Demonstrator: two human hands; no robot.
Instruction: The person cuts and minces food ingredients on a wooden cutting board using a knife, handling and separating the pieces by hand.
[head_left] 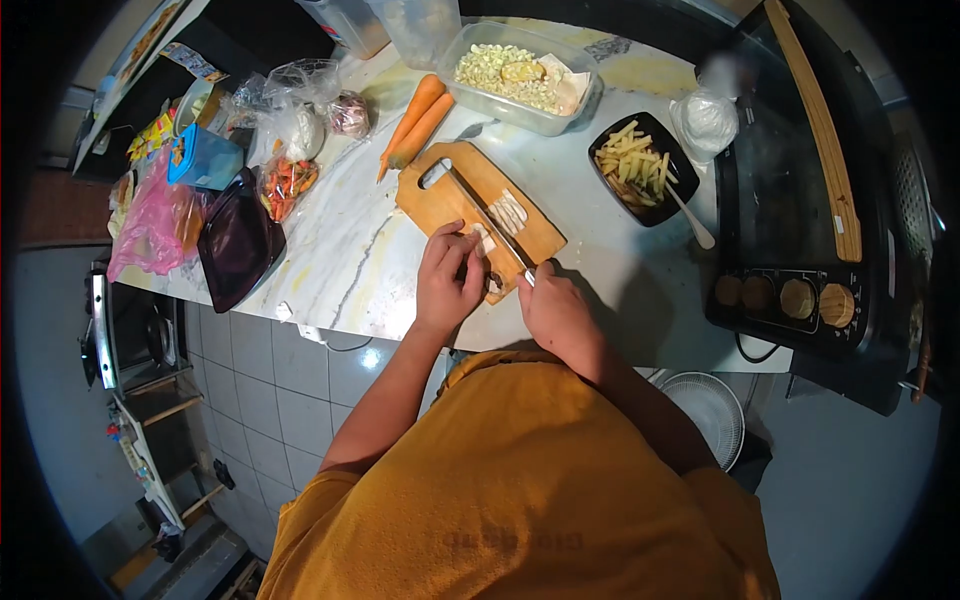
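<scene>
Two grips are kept busy over the wooden cutting board (pixel 545 238), set close to the desk's (pixel 350 250) near edge. By the right grip (pixel 557 310), closed around its handle, the knife (pixel 488 220) is held, blade slanted across the board. By the left grip (pixel 448 275), fingers bent and nearly closed, a pale piece (pixel 484 240) is steadied on the board, just left of the blade; how tightly it is pinched cannot be told. And some slicing is done: pale strips (pixel 508 212) are lined up right of the blade! Uncut, it seems, is that steadied piece. Toward the far edge, two carrots (pixel 421 133) are seen whole, and chopped bits (pixel 500 78) are heaped in a clear container (pixel 540 124). Toward the right edge, cut sticks (pixel 628 158) are gathered in a black bowl (pixel 684 172).
</scene>
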